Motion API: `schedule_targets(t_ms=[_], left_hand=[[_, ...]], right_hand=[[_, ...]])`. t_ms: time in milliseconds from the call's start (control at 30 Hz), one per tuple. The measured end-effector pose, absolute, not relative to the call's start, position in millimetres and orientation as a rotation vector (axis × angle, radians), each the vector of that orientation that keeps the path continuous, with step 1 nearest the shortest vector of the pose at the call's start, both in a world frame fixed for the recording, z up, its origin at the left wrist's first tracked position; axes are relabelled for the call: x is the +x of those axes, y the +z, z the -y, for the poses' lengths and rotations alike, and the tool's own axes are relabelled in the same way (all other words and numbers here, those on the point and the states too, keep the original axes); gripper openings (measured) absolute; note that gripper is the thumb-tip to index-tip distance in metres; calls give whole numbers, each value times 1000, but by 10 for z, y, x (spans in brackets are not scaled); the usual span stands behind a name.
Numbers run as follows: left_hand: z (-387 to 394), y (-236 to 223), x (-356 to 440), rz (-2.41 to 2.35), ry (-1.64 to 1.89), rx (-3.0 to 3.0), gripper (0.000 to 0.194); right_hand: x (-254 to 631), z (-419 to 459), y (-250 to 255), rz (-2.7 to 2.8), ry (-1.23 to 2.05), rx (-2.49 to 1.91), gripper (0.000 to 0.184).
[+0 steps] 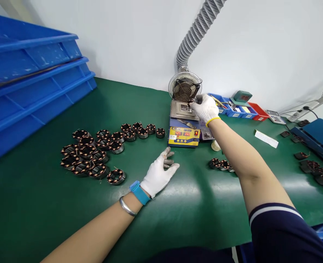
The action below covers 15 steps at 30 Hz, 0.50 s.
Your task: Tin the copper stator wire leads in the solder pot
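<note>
My gloved right hand (206, 108) is closed on a small dark copper-wound stator (190, 103), mostly hidden by the fingers. It holds the stator over the square metal bath of a solder pot (183, 128), whose yellow front panel has red digits. My left hand (160, 172), gloved and with a blue strap at the wrist, rests on the green table in front of the pot, fingers apart and nothing in them. A single stator (160, 133) stands just left of the pot. Many more stators (87, 151) sit grouped farther left.
A fan (185, 90) with a grey duct hose (198, 31) stands behind the pot. Blue crates (35, 87) are stacked at the left. Small bins (235, 111) line the wall at right. Several stators (224, 165) lie beneath my right forearm, others (318, 171) at far right.
</note>
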<state>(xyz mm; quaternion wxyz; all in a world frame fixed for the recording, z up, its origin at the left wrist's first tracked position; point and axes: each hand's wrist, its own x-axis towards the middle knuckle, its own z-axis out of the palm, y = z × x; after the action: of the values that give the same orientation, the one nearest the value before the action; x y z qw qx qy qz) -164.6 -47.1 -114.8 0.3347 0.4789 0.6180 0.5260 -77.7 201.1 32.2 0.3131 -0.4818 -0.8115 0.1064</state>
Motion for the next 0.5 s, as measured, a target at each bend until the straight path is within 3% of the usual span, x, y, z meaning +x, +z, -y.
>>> schedule_targets(t_ms=[333, 500], left_hand=[[562, -1094, -1632, -1771, 1215, 1354, 74], [724, -942, -1662, -2060, 841, 1556, 65]], right_hand=[[541, -1278, 249, 1639, 1218, -1173, 31], [1718, -1120, 134, 1602, 1004, -1570, 30]])
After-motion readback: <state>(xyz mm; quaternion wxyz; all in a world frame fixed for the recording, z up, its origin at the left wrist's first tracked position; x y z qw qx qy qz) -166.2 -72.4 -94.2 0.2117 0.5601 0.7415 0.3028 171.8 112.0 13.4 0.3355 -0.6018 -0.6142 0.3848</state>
